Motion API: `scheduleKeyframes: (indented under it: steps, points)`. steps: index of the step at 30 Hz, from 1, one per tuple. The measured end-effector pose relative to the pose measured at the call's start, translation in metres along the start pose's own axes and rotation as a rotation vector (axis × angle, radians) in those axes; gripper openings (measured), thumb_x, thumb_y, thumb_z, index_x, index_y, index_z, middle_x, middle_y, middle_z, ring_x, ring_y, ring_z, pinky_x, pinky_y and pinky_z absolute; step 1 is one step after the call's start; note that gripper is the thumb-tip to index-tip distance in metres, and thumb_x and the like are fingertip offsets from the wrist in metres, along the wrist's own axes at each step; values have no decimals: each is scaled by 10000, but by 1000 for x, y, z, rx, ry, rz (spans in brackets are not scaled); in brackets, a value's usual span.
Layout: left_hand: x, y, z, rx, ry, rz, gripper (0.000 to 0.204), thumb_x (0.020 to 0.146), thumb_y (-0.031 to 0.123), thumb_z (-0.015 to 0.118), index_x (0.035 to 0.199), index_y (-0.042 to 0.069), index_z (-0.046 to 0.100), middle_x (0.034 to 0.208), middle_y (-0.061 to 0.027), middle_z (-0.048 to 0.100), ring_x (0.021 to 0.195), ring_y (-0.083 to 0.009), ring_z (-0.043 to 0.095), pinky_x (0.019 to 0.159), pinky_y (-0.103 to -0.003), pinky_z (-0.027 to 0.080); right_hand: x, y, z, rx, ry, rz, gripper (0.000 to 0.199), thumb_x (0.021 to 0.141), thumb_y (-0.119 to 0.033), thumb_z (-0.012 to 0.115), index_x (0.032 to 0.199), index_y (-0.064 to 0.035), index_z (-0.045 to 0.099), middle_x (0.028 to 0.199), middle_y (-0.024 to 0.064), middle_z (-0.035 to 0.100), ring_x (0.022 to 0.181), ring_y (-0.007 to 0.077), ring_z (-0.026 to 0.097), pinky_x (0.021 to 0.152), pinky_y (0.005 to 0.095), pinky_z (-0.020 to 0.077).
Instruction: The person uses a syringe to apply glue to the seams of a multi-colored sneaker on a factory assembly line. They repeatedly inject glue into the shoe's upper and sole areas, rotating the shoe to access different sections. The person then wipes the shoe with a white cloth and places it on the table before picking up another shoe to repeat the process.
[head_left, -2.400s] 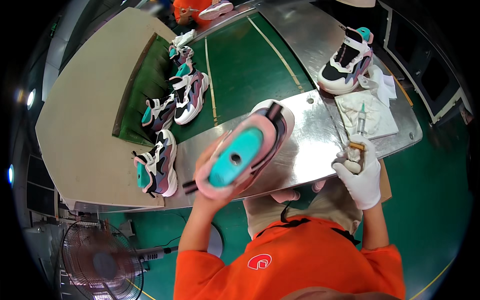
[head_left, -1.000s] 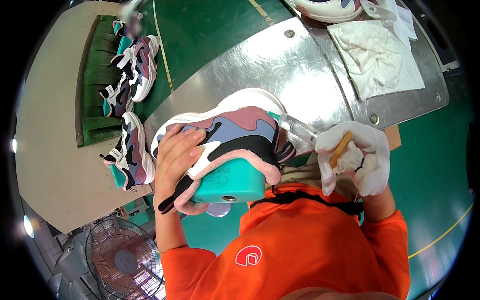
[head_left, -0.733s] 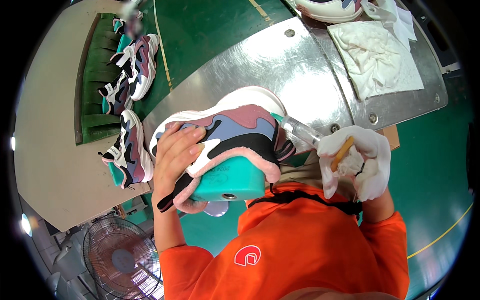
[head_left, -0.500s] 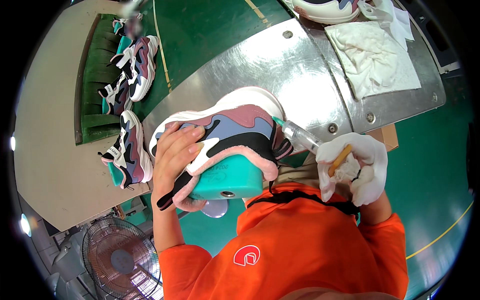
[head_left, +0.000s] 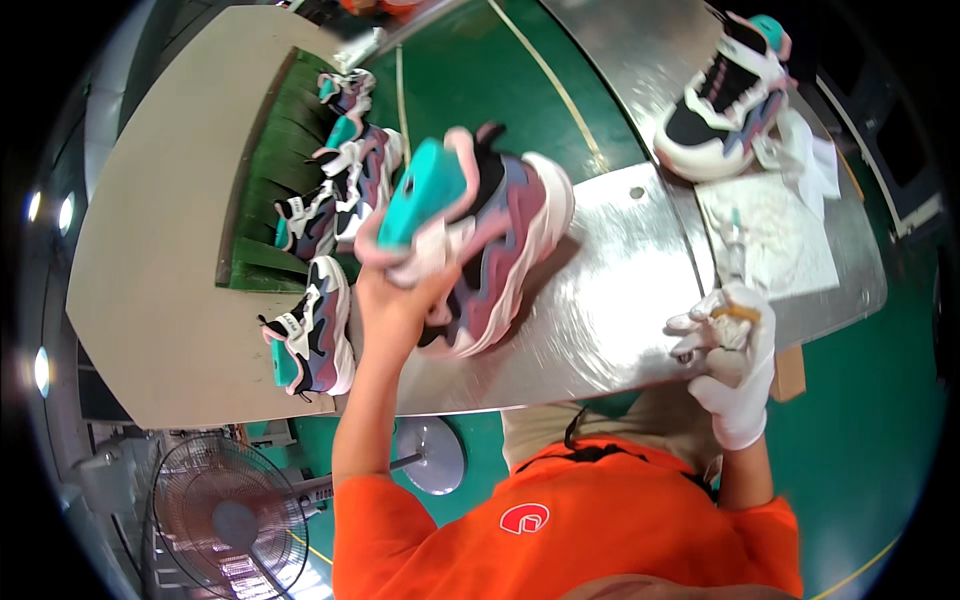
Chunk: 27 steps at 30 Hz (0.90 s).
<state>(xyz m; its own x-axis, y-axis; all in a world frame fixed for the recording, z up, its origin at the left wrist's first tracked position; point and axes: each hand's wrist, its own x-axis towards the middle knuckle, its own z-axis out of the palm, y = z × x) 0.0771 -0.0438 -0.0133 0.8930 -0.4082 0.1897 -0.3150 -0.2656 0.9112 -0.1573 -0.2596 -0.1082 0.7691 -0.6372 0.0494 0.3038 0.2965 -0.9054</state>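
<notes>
1. The sneaker (head_left: 480, 250) hangs over the metal table (head_left: 620, 300), turquoise sole tipped up and left.
2. The left hand (head_left: 400, 300) is clamped on its heel end (bulky but probably light; the stiff sole looks a firmer hold than the soft upper).
3. The gloved right hand (head_left: 725, 345) is closed around a small brush (head_left: 738, 312).
4. More sneakers (head_left: 335, 200) line the green belt (head_left: 260, 215).

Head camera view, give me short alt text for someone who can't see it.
A person in an orange shirt holds a pink, purple and teal sneaker in the bare left hand above a metal table. The white-gloved right hand grips a small brush. More sneakers line a green belt at left.
</notes>
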Motion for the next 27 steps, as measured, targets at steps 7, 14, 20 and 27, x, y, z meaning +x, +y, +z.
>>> scheduleKeyframes:
  steps: [7, 14, 20, 27]
  points:
    - [178, -19, 58, 98, 168, 189, 385, 728, 144, 816, 991, -46, 610, 926, -104, 689, 796, -142, 648, 720, -284, 522, 0, 42, -4, -645, 84, -334, 749, 645, 12, 827, 1291, 35, 449, 1043, 126, 607, 818, 177, 610, 761, 283, 502]
    - [285, -106, 58, 688, 294, -175, 829, 725, 433, 760, 1244, -132, 448, 1245, -299, 541, 1151, -432, 545, 976, -439, 446, -4, 43, 2, -724, 121, -351, 805, 633, 28, 819, 1323, 55, 405, 1100, 149, 588, 828, 189, 597, 779, 291, 509]
    - [196, -23, 145, 677, -68, 1027, 563, 810, 77, 628, 1335, 2, 438, 1363, -213, 472, 1304, -363, 423, 1088, -472, 329, 1, 36, -3, -624, 102, -291, 802, 648, 75, 786, 1332, 45, 369, 1095, 126, 576, 685, 112, 520, 678, 246, 489]
    - [209, 81, 267, 1156, -235, 2222, 555, 798, 87, 591, 1331, 174, 464, 1515, 64, 359, 1407, -184, 324, 1179, -491, 197, 8, 23, 19, -328, 124, -224, 691, 739, 159, 680, 1328, -34, 375, 829, -25, 496, 593, 1, 396, 601, 180, 419]
